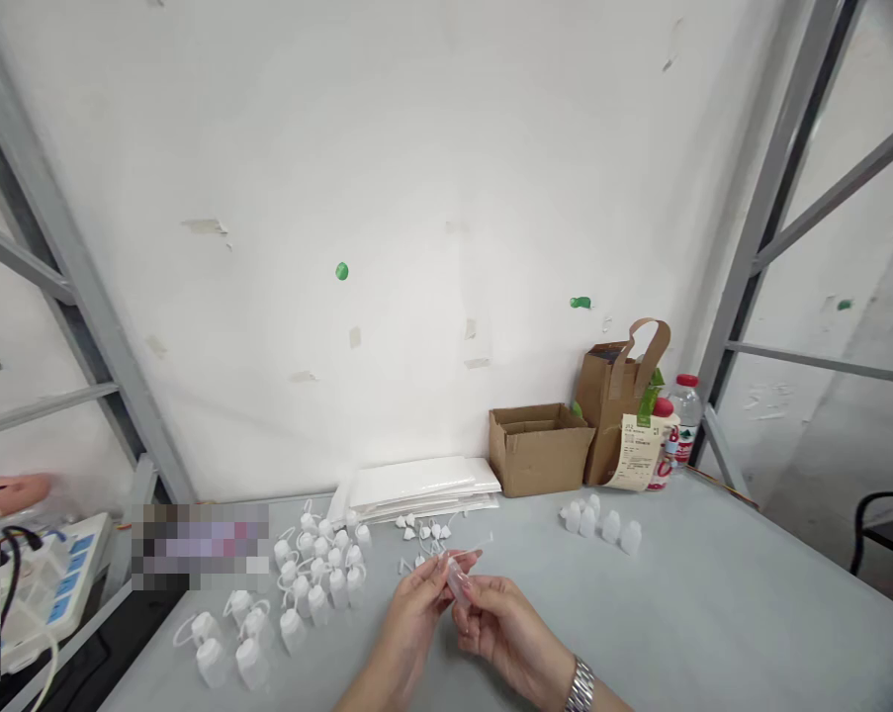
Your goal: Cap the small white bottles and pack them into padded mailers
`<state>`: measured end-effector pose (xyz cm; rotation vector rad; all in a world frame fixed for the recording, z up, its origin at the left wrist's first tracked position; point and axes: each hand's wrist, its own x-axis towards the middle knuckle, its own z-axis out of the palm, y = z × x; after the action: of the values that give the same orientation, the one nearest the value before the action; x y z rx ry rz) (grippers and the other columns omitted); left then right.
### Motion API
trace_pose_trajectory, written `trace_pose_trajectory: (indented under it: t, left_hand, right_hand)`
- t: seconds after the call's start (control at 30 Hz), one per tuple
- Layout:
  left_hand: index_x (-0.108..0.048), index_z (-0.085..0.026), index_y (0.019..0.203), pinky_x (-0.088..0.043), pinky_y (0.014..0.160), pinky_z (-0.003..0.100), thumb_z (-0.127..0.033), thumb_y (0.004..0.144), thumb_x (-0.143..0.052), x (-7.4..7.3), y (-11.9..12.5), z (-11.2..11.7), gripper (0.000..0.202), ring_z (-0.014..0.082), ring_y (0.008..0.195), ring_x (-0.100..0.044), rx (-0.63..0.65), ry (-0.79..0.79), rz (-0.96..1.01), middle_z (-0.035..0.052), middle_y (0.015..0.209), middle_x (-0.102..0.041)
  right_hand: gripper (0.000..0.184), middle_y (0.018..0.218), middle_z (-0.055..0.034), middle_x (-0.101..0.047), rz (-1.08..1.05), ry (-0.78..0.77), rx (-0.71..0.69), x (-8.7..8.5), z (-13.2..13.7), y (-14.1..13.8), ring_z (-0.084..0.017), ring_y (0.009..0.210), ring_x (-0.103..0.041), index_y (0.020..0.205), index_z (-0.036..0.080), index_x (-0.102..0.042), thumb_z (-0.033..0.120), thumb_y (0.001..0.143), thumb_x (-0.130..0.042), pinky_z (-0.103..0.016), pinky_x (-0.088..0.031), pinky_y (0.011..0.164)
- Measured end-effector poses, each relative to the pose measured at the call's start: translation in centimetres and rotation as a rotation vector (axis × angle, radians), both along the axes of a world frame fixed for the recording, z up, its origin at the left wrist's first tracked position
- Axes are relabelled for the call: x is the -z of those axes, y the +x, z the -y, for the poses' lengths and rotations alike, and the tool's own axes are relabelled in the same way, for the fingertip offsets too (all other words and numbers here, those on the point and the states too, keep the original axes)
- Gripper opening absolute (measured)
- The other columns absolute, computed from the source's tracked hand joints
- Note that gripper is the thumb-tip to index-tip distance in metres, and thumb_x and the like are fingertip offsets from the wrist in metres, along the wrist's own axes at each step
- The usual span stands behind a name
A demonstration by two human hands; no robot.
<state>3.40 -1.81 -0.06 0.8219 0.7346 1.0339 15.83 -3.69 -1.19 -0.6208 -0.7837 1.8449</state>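
Both my hands meet over the grey table (713,613), low in the middle of the view. My left hand (416,608) and my right hand (501,623) are both closed round one small clear plastic bottle (457,578), held tilted between the fingertips. A metal watch (580,687) is on my right wrist. Several small white bottles with tethered caps (319,569) stand in a group to the left of my hands. Several loose white caps (423,532) lie just beyond my fingers.
A small group of white bottles (601,521) stands to the right. Behind are a stack of white bags (416,487), an open cardboard box (539,450), a brown paper bag (616,396) and a water bottle (685,415). A power strip (60,583) lies at far left.
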Motion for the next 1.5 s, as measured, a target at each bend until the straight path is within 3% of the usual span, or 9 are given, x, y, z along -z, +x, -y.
trace_pose_trajectory:
  t: [0.13, 0.3, 0.47, 0.73, 0.97, 1.23, 1.4, 1.5]
  left_hand:
    - [-0.07, -0.013, 0.094, -0.039, 0.097, 0.036, -0.047, 0.063, -0.071, -0.6, -0.1, 0.0, 0.046, 0.0277, 0.108, -0.057, 0.031, -0.014, 0.05, 0.0138, 0.105, -0.069]
    - [-0.071, -0.014, 0.093, -0.043, 0.091, 0.037, -0.05, 0.06, -0.072, -1.3, -0.4, 0.1, 0.05, 0.0281, 0.1, -0.061, 0.013, -0.039, -0.019, 0.0142, 0.1, -0.071]
    - [-0.071, -0.016, 0.094, -0.043, 0.089, 0.032, -0.043, 0.058, -0.076, -0.7, -0.4, 0.0, 0.045, 0.0258, 0.104, -0.059, 0.019, -0.028, 0.013, 0.0118, 0.102, -0.071]
    - [-0.071, -0.021, 0.092, -0.043, 0.09, 0.03, -0.021, 0.065, -0.071, 1.2, 0.4, -0.1, 0.026, 0.0199, 0.097, -0.062, 0.054, -0.195, 0.243, 0.0051, 0.094, -0.073]
    - [-0.068, -0.016, 0.1, -0.041, 0.093, 0.033, -0.025, 0.079, -0.052, 0.3, 0.3, 0.4, 0.028, 0.0211, 0.103, -0.059, 0.127, -0.264, 0.37, 0.0073, 0.093, -0.071]
    - [-0.068, -0.012, 0.1, -0.043, 0.089, 0.033, -0.023, 0.079, -0.046, -0.4, 0.1, 0.4, 0.032, 0.0214, 0.093, -0.063, 0.088, -0.192, 0.279, 0.0089, 0.088, -0.072]
    - [-0.068, -0.013, 0.097, -0.04, 0.093, 0.033, -0.025, 0.076, -0.047, -0.4, 0.1, 0.2, 0.033, 0.022, 0.097, -0.061, 0.094, -0.151, 0.234, 0.0086, 0.088, -0.071]
    - [-0.067, -0.013, 0.097, -0.039, 0.095, 0.035, -0.03, 0.077, -0.045, -0.1, -0.4, -0.3, 0.034, 0.0232, 0.103, -0.058, -0.026, -0.056, 0.046, 0.0101, 0.099, -0.069]
  right_hand:
    - [0.031, 0.05, 0.0003, -0.055, -0.081, 0.011, -0.011, 0.1, -0.1, -0.1, -0.005, 0.043, -0.042, 0.065, 0.01, -0.061, 0.039, 0.068, -0.072, -0.02, -0.033, 0.049]
    - [0.035, 0.058, -0.0051, -0.062, 0.064, 0.078, 0.031, -0.2, 0.2, -0.5, -0.007, 0.046, -0.048, 0.067, 0.01, -0.061, 0.044, 0.07, -0.07, -0.02, -0.035, 0.05]
    - [0.035, 0.054, -0.0025, -0.06, 0.107, 0.1, 0.097, -0.1, 0.1, -0.5, -0.006, 0.044, -0.046, 0.062, 0.011, -0.059, 0.043, 0.067, -0.072, -0.02, -0.032, 0.048]
    - [0.03, 0.045, 0.0008, -0.053, -0.145, 0.038, -0.048, 0.3, 0.0, -0.3, -0.005, 0.039, -0.038, 0.07, 0.009, -0.065, 0.039, 0.071, -0.07, -0.021, -0.028, 0.047]
    - [0.029, 0.049, -0.0001, -0.055, -0.166, 0.064, -0.026, 0.2, 0.0, -0.4, -0.005, 0.041, -0.04, 0.074, 0.008, -0.066, 0.036, 0.071, -0.07, -0.021, -0.029, 0.048]
    - [0.03, 0.052, -0.0041, -0.061, -0.068, 0.079, 0.0, -0.1, 0.3, -0.6, -0.006, 0.04, -0.044, 0.071, 0.008, -0.065, 0.039, 0.074, -0.068, -0.02, -0.031, 0.047]
    - [0.03, 0.052, -0.004, -0.061, -0.083, 0.052, -0.002, 0.2, 0.2, -0.6, -0.006, 0.039, -0.044, 0.069, 0.01, -0.064, 0.04, 0.071, -0.07, -0.021, -0.032, 0.047]
    - [0.031, 0.05, -0.0018, -0.059, -0.095, 0.026, 0.029, 0.2, 0.0, -0.3, -0.006, 0.042, -0.044, 0.071, 0.01, -0.065, 0.041, 0.069, -0.071, -0.021, -0.032, 0.048]
